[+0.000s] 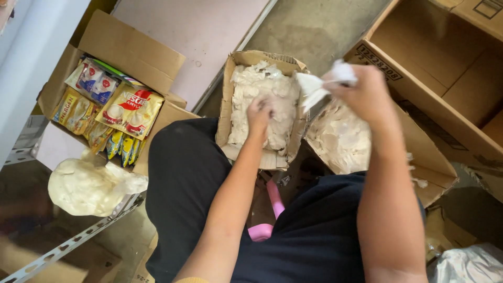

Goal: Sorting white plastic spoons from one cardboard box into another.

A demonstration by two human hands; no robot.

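My left hand (260,111) is down in the small cardboard box (230,105) between my knees, fingers curled into the heap of pale, flaky crackers (262,86) that fills it; I cannot tell whether the fingers are closed on a piece or only resting among them. My right hand (361,94) is raised above and to the right of that box, pinched shut on the top of a thin white plastic bag (317,86), which hangs open toward the box's right wall. The two hands are apart, the bag's lower edge close to the box's right rim.

Just right of the small box, under my right forearm, lies a second open carton (429,162) with more of the same pale crackers (340,139) piled against its left wall. Beyond it, at the upper right, stands a large brown carton (419,94).

To the left, another open carton (131,50) holds colourful drink-mix sachets (126,112) stacked on edge. At its lower left corner a filled, tied clear bag of crackers (86,186) rests on the floor beside a perforated metal shelf rail (68,246). A pink sandal (270,215) shows between my legs.
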